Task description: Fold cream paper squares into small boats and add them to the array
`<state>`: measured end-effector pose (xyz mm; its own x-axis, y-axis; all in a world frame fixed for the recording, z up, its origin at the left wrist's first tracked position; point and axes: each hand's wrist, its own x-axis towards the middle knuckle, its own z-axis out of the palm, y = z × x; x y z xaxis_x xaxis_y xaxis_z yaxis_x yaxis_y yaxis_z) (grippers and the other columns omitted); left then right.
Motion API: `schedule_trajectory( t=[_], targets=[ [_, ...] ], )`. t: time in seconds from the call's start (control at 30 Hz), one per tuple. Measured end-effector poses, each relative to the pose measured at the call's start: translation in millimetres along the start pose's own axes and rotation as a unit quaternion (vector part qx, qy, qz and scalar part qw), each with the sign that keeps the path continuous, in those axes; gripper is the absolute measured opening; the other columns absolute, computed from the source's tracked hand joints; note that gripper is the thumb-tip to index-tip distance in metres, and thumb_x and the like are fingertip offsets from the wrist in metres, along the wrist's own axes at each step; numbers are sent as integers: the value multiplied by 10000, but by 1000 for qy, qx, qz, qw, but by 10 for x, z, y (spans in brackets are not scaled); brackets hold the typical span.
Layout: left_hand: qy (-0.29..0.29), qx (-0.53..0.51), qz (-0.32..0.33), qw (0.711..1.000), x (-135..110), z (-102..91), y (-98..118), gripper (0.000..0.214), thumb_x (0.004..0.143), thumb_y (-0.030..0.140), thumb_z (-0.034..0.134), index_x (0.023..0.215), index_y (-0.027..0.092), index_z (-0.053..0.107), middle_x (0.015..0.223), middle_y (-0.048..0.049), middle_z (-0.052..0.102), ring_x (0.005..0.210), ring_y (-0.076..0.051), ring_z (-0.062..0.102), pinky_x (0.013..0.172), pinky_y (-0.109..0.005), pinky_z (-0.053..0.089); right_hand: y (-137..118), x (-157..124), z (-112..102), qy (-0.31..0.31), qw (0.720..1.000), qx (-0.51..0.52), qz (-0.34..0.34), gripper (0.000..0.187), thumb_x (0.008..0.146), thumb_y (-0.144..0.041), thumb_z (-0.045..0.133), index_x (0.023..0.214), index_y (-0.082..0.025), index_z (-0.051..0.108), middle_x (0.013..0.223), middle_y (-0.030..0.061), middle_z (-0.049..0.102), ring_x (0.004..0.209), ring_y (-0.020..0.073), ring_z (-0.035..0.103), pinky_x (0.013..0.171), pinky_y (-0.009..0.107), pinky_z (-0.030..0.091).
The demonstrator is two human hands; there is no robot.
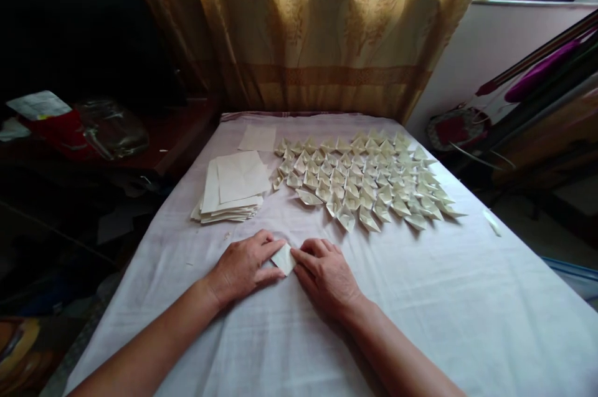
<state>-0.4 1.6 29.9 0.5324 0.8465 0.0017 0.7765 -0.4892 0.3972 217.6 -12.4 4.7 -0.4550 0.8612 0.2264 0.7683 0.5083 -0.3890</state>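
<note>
The left hand (pixel 247 263) has its grip slightly parted, thumb and forefinger holding the left side of a small, pale, diamond-shaped piece of folded paper (pixel 283 258) flat on the white-cloth-covered worktop (pixel 420 303). The right hand's (pixel 329 272) grip is nearly closed, its bunched fingertips holding the right corner. Beyond lie a stack of off-white rectangular paper sheets (pixel 236 182) and many cream, pointed folded-paper shapes (pixel 352 182).

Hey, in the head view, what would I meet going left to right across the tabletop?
Left hand → small folded paper → right hand → thin white strip. The paper stack and pointed folded pieces overlap the hands side to side, so I've left those out.
</note>
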Motion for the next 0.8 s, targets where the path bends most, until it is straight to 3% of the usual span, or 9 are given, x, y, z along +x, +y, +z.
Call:
schedule_trajectory(
  t=[0.2,0.47,0.67,0.8],
  targets=[
    [67,-55,26,996,-43,104,-103,184,924,291,621,1089,272,700,1023,8,688,882,-138,671,771,-217,518,7,43,4,29,999,-9,-13,192,927,-266,618,1100,-255,700,943,54,651,847,202,565,768,331,432],
    [187,-41,54,980,-22,189,-106,218,990,260,507,1088,225,698,1028,-41,684,875,-137,682,759,-217,549,31,207,69,71,995,-20,-60,221,990,-246,501,1128,-187,664,911,71,657,792,194,564,718,316,446],
    [184,-43,46,981,23,186,-89,199,991,250,502,1011,215,697,907,-22,690,785,-134,666,713,-218,548,16,232,75,76,995,22,-59,236,989,-225,505,1174,-159,636,968,92,654,849,204,560,749,339,461],
    [175,-19,44,983,32,178,-63,206,999,240,481,1016,217,684,885,-17,691,763,-139,663,686,-223,534,15,225,59,77,995,52,-45,168,971,-204,538,1078,-200,667,974,72,651,862,197,556,754,330,447]
  ],
)
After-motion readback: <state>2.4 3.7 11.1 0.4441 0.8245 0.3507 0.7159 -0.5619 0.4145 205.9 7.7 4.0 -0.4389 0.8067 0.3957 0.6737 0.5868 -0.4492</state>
